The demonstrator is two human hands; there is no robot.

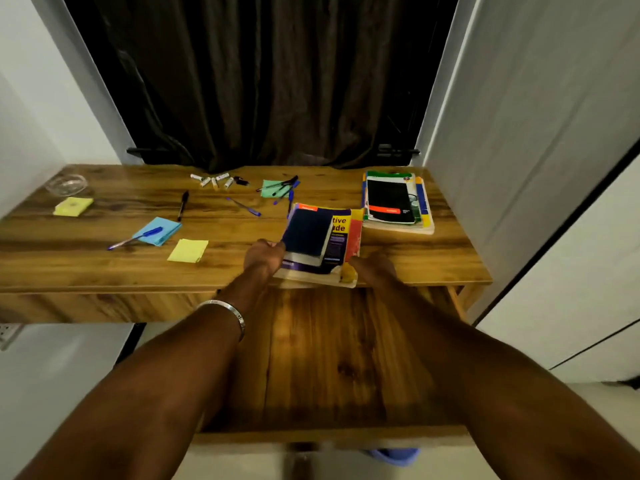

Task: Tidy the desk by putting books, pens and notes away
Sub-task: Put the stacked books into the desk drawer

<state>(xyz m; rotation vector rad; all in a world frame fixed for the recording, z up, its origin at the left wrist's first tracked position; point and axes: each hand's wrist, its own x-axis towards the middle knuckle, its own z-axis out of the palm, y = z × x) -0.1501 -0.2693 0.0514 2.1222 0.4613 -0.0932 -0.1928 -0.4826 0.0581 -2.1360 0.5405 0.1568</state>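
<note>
Both hands grip a small stack of books (320, 242) at the front edge of the worktop (104, 268), above the open drawer (329, 358). The left hand (264, 255) closes on the stack's left side, the right hand (372, 266) on its right near corner. A second pile of books (398, 202) lies just behind to the right. Pens and sticky notes are scattered to the left.

bk stack (320, 242) front edge desk (104, 271) | 2nd stack (398, 202) behind-R

Dim room — wooden desk (104, 271) between white walls (519, 98), dark curtain (263, 81) behind, open drawer (329, 358) below.
</note>
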